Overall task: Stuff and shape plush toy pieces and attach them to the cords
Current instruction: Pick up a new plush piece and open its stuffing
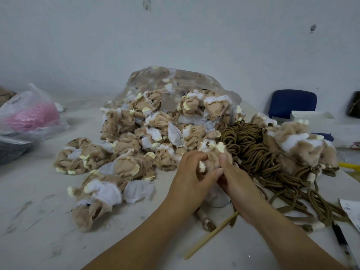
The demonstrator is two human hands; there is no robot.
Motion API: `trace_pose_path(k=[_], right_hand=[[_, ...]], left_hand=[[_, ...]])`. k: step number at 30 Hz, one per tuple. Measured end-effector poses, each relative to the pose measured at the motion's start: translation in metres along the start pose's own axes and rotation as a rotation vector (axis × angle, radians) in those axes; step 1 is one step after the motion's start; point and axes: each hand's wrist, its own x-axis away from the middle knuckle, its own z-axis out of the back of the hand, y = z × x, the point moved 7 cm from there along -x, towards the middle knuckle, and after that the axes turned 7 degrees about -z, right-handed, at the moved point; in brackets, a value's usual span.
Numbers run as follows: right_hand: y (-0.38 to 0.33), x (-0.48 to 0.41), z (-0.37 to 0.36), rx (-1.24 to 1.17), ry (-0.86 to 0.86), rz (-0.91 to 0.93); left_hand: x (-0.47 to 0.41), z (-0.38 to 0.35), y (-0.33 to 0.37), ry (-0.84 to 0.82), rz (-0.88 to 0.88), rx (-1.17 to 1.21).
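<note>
Head view: left hand and right hand both pinch one small tan plush toy piece with cream tips, fingers curled tight around it, held just above the white table. Big pile of tan plush pieces spills from a clear plastic bag to the left. Tangle of olive-brown cords just right of the hands. Thin wooden stick lies under the right forearm. Pink-filled plastic bag far left.

Tan plush piece beside brown cords
</note>
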Motion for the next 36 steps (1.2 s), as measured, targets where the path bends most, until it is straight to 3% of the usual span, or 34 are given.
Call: trace_pose_path(k=[5, 8, 11, 14, 17, 23, 30, 36], right_hand=[[-0.002, 0.006, -0.010, 0.085, -0.093, 0.012], [-0.007, 0.005, -0.004, 0.189, 0.043, 0.054], [-0.020, 0.009, -0.004, 0.454, 0.175, 0.204], [-0.031, 0.016, -0.017, 0.649, 0.213, 0.398], [-0.031, 0.013, -0.020, 0.737, 0.245, 0.402], [-0.028, 0.009, 0.005, 0.501, 0.267, 0.231], [-0.019, 0.003, 0.010, 0.128, 0.164, 0.139], [-0.011, 0.002, 0.003, 0.059, 0.042, 0.072]], left_hand=[[-0.001, 0.011, -0.003, 0.086, 0.018, 0.015], [0.001, 0.010, -0.006, 0.091, 0.106, 0.055], [0.003, 0.011, -0.016, 0.110, 0.256, 0.108], [0.005, 0.017, -0.024, 0.172, 0.336, 0.200], [0.006, 0.013, -0.027, 0.185, 0.392, 0.355], [0.005, 0.001, -0.024, 0.118, 0.443, 0.737], [0.003, -0.005, -0.023, 0.042, 0.515, 0.924], [-0.001, -0.004, -0.009, -0.102, 0.436, 1.027]])
